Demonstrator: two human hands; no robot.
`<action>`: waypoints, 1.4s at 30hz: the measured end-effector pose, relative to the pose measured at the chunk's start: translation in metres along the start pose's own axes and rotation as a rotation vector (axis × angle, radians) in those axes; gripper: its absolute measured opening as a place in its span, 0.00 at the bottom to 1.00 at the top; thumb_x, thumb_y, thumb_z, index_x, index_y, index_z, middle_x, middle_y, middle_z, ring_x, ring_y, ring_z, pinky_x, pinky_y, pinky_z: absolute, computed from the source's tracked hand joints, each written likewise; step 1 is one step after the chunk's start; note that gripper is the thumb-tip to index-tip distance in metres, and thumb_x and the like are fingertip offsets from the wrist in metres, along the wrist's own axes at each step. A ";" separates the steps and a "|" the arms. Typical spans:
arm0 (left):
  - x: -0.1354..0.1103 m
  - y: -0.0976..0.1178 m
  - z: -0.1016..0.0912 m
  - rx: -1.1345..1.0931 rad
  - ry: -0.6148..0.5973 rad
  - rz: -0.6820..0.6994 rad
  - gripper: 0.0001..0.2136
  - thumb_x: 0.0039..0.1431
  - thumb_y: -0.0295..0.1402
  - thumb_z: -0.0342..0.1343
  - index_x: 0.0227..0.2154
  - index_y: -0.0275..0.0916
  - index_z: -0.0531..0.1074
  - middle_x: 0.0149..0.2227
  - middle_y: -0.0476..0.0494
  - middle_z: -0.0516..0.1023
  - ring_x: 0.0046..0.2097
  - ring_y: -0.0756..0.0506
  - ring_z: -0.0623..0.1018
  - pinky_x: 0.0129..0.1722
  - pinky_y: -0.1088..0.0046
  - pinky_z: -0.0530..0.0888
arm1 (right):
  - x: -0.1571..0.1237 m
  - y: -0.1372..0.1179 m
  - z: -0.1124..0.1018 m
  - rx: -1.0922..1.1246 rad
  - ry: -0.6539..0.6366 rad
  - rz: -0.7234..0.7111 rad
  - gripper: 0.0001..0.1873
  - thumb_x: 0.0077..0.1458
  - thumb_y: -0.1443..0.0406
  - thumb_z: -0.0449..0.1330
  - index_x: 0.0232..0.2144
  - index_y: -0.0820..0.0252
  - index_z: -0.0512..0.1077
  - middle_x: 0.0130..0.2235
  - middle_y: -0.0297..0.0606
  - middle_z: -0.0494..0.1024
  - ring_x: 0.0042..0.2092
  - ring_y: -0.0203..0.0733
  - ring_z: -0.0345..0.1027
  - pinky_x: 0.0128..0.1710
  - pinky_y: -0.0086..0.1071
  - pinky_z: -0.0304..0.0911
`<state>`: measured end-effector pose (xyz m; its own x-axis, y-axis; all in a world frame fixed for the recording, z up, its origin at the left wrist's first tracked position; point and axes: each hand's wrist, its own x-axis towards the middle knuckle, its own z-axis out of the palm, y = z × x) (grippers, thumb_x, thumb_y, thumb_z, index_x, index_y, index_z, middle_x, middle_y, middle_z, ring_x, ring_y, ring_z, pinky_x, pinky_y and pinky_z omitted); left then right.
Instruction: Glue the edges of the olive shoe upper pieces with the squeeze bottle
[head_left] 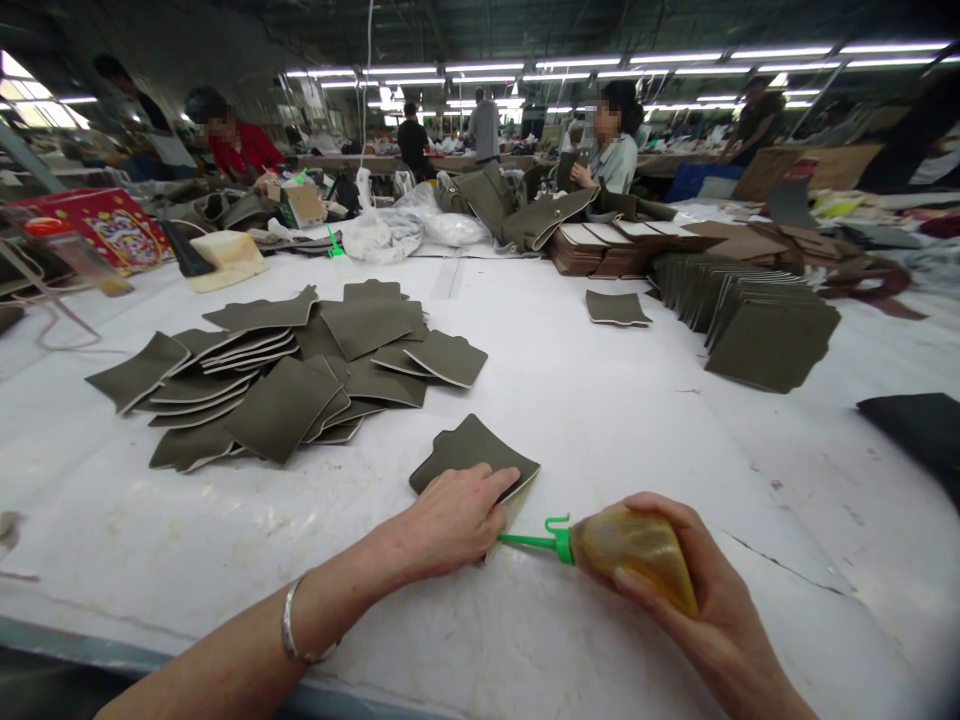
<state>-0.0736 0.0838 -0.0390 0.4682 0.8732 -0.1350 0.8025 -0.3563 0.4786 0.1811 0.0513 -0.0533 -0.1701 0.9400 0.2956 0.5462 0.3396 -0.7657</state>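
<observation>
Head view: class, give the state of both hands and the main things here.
Left hand, on the near olive piece
Right hand, gripping the bottle
Bottle, tilted sideways
Left pieces, heaped loosely
Right pieces, fanned in a row
Lone piece, lying apart
Red-capped jar, capped

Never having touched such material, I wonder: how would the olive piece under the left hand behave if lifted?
The olive piece looks thin, so probably light. Similar ones in the pile curve without crumpling, suggesting it flexes yet keeps shape.

A silver bangle (288,620) rings the bare left forearm (360,588)
</observation>
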 end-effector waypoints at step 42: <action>0.008 -0.005 -0.004 -0.107 0.006 0.007 0.24 0.56 0.28 0.42 0.57 0.41 0.63 0.55 0.41 0.74 0.53 0.39 0.75 0.53 0.58 0.71 | 0.008 0.008 -0.003 -0.009 0.132 0.160 0.23 0.51 0.51 0.62 0.47 0.49 0.64 0.44 0.34 0.70 0.38 0.41 0.68 0.36 0.30 0.67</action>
<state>-0.0750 0.0939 -0.0388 0.4711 0.8729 -0.1269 0.7553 -0.3249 0.5692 0.1870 0.0614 -0.0556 0.0286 0.9695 0.2434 0.5653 0.1851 -0.8039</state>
